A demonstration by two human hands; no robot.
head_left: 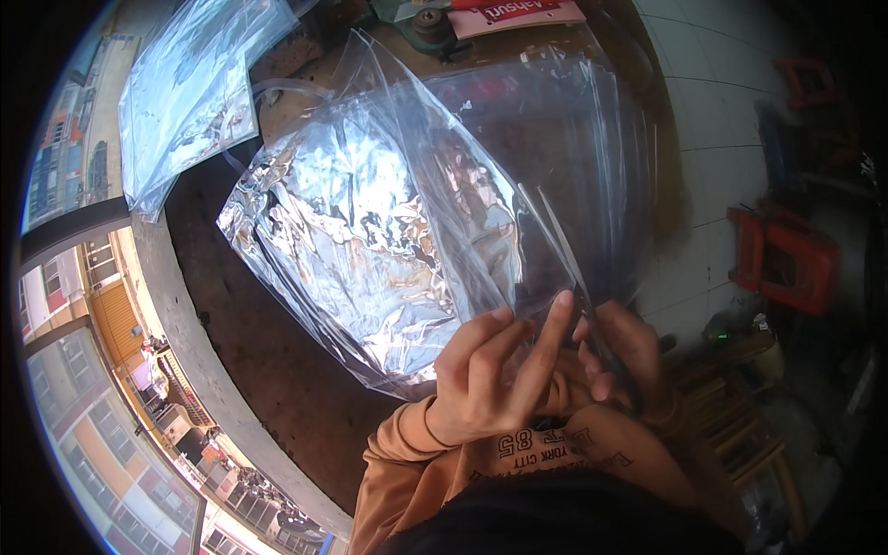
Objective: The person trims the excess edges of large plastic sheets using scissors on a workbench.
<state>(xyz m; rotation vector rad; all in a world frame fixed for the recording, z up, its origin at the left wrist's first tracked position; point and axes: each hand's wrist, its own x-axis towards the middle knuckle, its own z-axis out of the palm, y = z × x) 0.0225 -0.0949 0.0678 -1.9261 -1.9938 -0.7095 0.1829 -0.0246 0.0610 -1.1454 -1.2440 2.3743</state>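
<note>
Holding clear plastic bag (pixel 518 176) raised above dark counter (pixel 268 342), crumpled foil sheet (pixel 351 222) inside bag. Second clear bag (pixel 185 92) lying at counter far left. Left hand (pixel 490 375): fingers pinching bag lower edge. Right hand (pixel 624 356): fingers curled, pinching same edge just beside left.

Both hands, the left hand (pixel 486 375) and the right hand (pixel 624 356), are crowded together at the near edge of the table (pixel 250 342), pinching the lower corner of a clear bag (pixel 518 176). The bag spreads wide over the middle of the table and blocks any reach across it. A foil sheet (pixel 356 236) lies under or inside it, toward the left. A second bag (pixel 185 92) fills the far left corner. Bare table shows along the left edge. Right of the table, red stools (pixel 786 259) stand on the floor.
</note>
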